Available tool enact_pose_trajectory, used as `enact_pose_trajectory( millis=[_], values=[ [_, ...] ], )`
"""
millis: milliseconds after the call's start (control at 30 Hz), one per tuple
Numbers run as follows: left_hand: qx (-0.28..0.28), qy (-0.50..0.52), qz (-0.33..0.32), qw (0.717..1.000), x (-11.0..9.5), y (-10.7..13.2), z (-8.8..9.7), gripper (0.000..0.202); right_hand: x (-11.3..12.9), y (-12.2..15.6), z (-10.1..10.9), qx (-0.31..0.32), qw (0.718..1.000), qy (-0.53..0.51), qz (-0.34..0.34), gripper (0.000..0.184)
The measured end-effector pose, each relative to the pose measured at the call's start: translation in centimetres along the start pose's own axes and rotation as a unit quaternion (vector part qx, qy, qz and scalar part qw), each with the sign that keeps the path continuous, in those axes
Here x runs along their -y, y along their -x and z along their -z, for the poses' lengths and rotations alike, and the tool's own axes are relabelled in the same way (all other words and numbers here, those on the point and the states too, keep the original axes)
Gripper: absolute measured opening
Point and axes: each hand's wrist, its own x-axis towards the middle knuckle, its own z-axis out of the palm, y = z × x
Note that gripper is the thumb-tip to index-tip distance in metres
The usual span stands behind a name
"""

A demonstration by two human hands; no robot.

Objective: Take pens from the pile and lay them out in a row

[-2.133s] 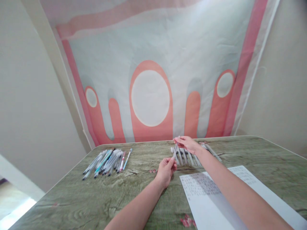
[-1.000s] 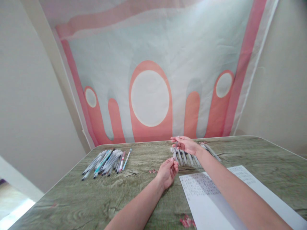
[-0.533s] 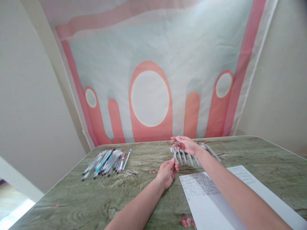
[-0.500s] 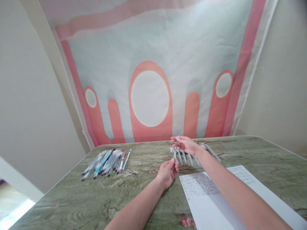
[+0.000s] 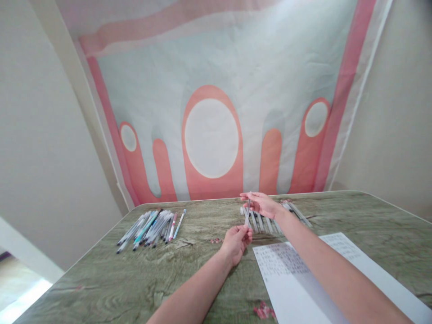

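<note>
A slim greyish pen (image 5: pixel 247 213) is held up slanting between my two hands. My left hand (image 5: pixel 235 243) pinches its lower end, thumb against fingers. Around the upper end, my right hand (image 5: pixel 263 204) has its thumb and fingertips closed, with some fingers stretched to the left. Just behind and beneath the held pen lies a row of clear pens (image 5: pixel 262 223) on the table, partly covered by my right hand and forearm. A few more pens (image 5: pixel 297 211) lie right of my right wrist.
At the left of the wood-patterned table (image 5: pixel 111 288) lies a loose pile of pens (image 5: pixel 151 229), mostly clear, some blue and pink. A sheet of paper with handwriting (image 5: pixel 286 288) lies under my right forearm. Behind the table hangs a printed pink and grey cloth (image 5: pixel 216 58).
Almost nothing differs. Both hands keep their hold on the pen, and the view has shifted very slightly.
</note>
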Motion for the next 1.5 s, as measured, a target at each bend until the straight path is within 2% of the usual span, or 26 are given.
enact_pose_trajectory(
  millis=[100, 300, 433, 600, 767, 867, 1100, 1400, 1500],
  values=[
    [0.009, 0.014, 0.004, 1.000, -0.1, -0.1, 0.2, 0.019, 0.0, 0.0, 0.0, -0.008, 1.000, -0.009, 0.000, 0.020],
    [0.016, 0.042, 0.061, 0.997, -0.5, 0.1, -0.1, 0.027, 0.0, -0.1, 0.2, -0.010, 1.000, -0.024, -0.002, 0.020],
    [0.035, 0.036, 0.037, 0.998, -0.3, 0.5, -0.5, 0.027, -0.1, -0.1, 0.1, -0.010, 1.000, -0.024, -0.001, 0.020],
    [0.005, 0.018, -0.008, 1.000, 0.1, 0.2, 0.0, 0.020, 0.0, 0.0, 0.0, -0.012, 1.000, -0.019, -0.002, 0.020],
    [0.033, 0.014, 0.021, 0.999, 0.0, -0.2, 0.4, 0.023, -0.2, -0.1, 0.3, -0.008, 1.000, -0.025, 0.001, 0.020],
    [0.023, 0.012, 0.039, 0.999, 0.0, -0.3, 0.3, 0.029, -0.3, -0.2, 0.3, -0.008, 1.000, -0.022, -0.005, 0.020],
    [0.001, 0.005, 0.002, 1.000, 0.2, -0.3, 0.4, 0.020, -0.4, -0.2, 0.1, -0.012, 1.000, -0.018, -0.009, 0.019],
    [0.028, 0.025, 0.069, 0.997, -0.4, 0.1, 0.2, 0.023, -0.2, -0.2, 0.0, -0.016, 1.000, -0.013, -0.009, 0.019],
    [0.032, 0.036, 0.071, 0.996, -0.6, 0.3, 0.0, 0.024, -0.3, -0.2, 0.0, -0.017, 1.000, -0.018, -0.009, 0.019]
  ],
)
